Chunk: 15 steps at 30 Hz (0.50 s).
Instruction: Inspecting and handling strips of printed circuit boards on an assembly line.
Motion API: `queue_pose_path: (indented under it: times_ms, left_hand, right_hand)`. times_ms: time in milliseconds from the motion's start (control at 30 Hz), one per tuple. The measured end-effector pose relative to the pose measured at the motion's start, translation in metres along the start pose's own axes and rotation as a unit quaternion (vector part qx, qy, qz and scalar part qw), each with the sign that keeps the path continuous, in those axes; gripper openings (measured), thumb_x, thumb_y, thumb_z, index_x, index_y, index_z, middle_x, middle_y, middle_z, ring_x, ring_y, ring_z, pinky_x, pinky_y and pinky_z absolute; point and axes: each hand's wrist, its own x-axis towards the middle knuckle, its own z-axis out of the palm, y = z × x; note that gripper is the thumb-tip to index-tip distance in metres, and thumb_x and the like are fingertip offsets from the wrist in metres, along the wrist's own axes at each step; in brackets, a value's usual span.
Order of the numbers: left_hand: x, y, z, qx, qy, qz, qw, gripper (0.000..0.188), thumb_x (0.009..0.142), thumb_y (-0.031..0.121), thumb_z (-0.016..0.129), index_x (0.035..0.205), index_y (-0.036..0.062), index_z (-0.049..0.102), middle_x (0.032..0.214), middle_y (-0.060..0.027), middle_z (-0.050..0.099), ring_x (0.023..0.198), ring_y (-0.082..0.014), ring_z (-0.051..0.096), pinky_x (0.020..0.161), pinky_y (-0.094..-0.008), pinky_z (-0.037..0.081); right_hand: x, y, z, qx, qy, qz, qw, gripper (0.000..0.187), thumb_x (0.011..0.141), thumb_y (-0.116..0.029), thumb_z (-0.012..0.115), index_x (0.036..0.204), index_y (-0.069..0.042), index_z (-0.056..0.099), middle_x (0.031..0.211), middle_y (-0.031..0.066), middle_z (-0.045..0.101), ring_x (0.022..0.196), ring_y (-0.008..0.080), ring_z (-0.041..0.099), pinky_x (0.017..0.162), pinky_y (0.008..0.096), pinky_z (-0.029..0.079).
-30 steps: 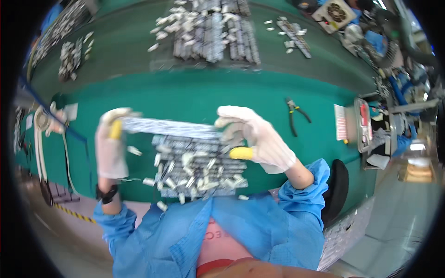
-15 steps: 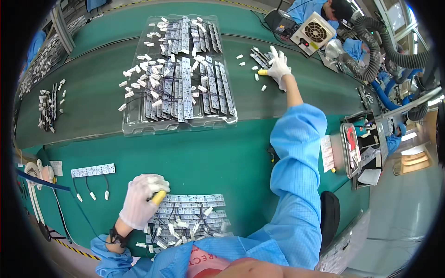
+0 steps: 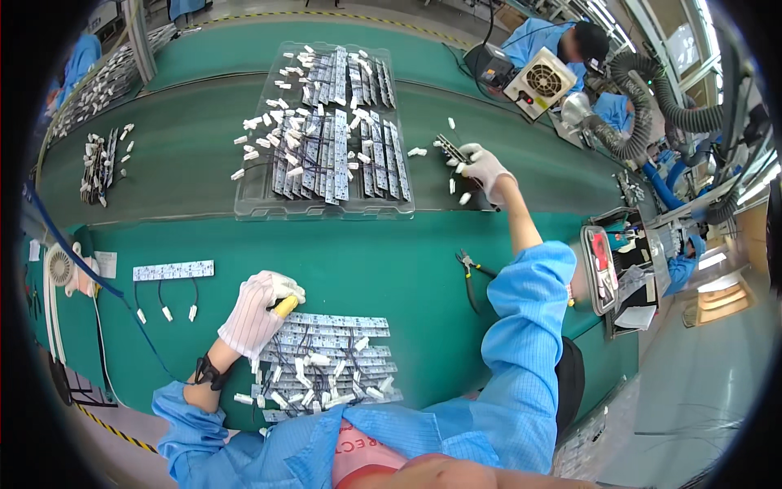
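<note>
My right hand [image 3: 484, 169], gloved in white, is at the far right on the dark conveyor belt. Its fingers close on a small bundle of circuit board strips [image 3: 445, 147], with white connectors hanging about it. My left hand [image 3: 267, 308], also gloved and with a yellow cover on one digit, is curled closed at the upper left corner of a stack of board strips [image 3: 342, 332]. Anything inside that curl is hidden. Dark wires and white plugs lie across the stack. Apart to the left lies a single board strip [image 3: 173, 270] with three wired plugs.
A clear plastic tray [image 3: 326, 209] full of wired strips stands on the belt [image 3: 204, 155]. More strips [image 3: 103, 167] lie at its left. Pliers [image 3: 470, 281] rest on the green mat [image 3: 423, 244]. A fan-fronted box [image 3: 546, 79] and a co-worker [image 3: 533, 41] are at the far right.
My right hand has gone from spread fingers over the strips to closing on them, and the bundle is turned. The view has shifted, uncovering the pliers. My left hand stays curled by the stack.
</note>
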Motion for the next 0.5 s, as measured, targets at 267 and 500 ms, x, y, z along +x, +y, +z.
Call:
queue_pose_path:
  times_ms: [267, 500]
  left_hand:
    - [-0.013, -0.009, -0.001, -0.101, 0.035, -0.082, 0.991, 0.013, 0.079, 0.001, 0.056, 0.088, 0.0039, 0.066, 0.094, -0.0102, 0.068, 0.089, -0.0226, 0.063, 0.081, -0.0321, 0.050]
    - [-0.011, -0.016, -0.007, -0.157, 0.111, -0.140, 0.971, 0.042, 0.078, -0.002, 0.040, 0.117, -0.0019, 0.056, 0.109, -0.0150, 0.063, 0.103, -0.0213, 0.060, 0.094, -0.0316, 0.045]
  right_hand:
    - [-0.144, -0.198, 0.044, 0.286, -0.150, -0.072, 0.944, 0.050, 0.064, -0.008, 0.064, 0.113, -0.002, 0.058, 0.119, 0.0096, 0.052, 0.101, 0.0191, 0.052, 0.090, 0.0319, 0.043]
    - [-0.195, -0.254, 0.119, -0.063, -0.209, -0.243, 0.945, 0.084, 0.063, -0.004, 0.072, 0.138, -0.019, 0.039, 0.136, 0.0180, 0.037, 0.122, 0.0386, 0.042, 0.099, 0.0412, 0.041]
